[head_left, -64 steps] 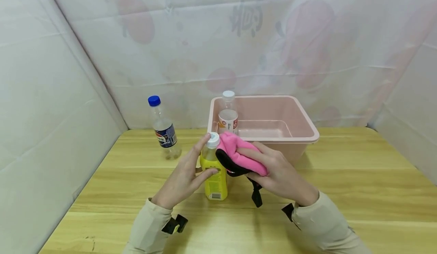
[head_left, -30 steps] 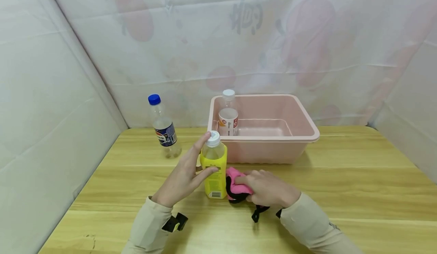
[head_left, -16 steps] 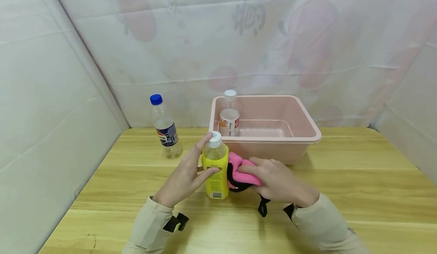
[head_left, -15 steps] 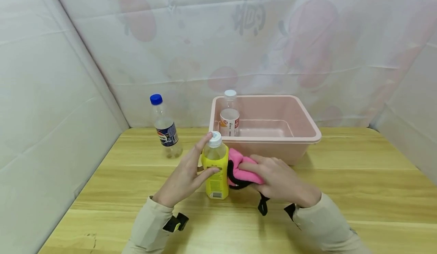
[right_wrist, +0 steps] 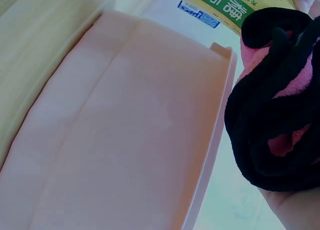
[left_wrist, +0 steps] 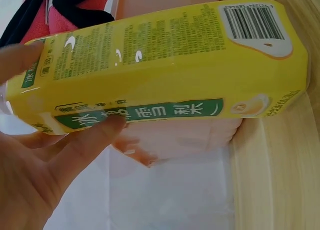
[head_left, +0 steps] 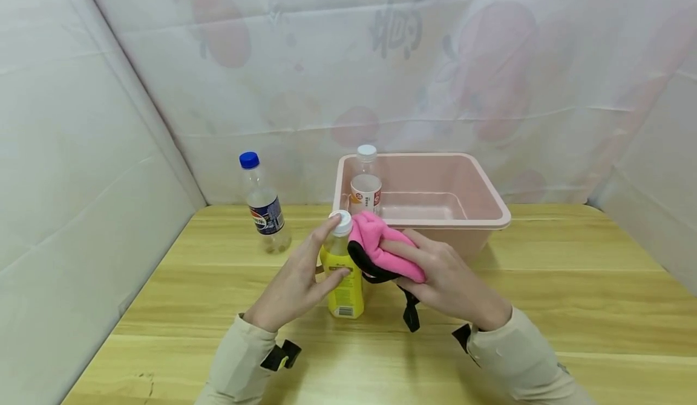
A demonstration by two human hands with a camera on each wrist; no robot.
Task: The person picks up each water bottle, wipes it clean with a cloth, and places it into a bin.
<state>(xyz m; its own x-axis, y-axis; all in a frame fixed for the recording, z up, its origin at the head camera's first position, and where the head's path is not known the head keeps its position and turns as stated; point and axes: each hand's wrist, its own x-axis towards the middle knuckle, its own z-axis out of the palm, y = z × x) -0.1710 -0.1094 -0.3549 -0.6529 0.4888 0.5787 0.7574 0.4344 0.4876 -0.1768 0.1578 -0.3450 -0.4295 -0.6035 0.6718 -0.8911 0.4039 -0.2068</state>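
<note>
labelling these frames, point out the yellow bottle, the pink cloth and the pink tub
yellow bottle (head_left: pixel 345 293), head view, on its yellow label near the base.
pink cloth (head_left: pixel 381 249), head view, on the pink top fold.
pink tub (head_left: pixel 492 202), head view, on its right rim.

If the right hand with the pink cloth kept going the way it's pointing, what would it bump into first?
Most likely the yellow bottle: the right hand points left with the pink cloth already against its neck. Depth is hard to judge.
</note>
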